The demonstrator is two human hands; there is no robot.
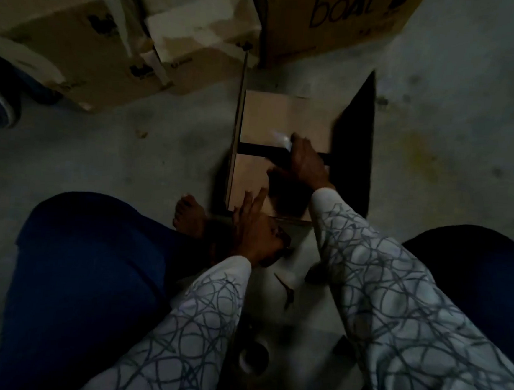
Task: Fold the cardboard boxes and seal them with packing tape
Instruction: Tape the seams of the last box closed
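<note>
Two flaps nearly shut on cardboard box, grey concrete floor | left hand grip wide, flat on nearer one | right hand at seam, grip cannot tell | cartons behind, dim

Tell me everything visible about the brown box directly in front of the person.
The cardboard box is plain brown and stands on the grey floor before the person. Two flaps lie folded flat with a dark gap between them; two side flaps stand up, left and right. The right hand rests over the gap beside something pale and blurred. The left hand touches the near flap with straight fingers.
</note>
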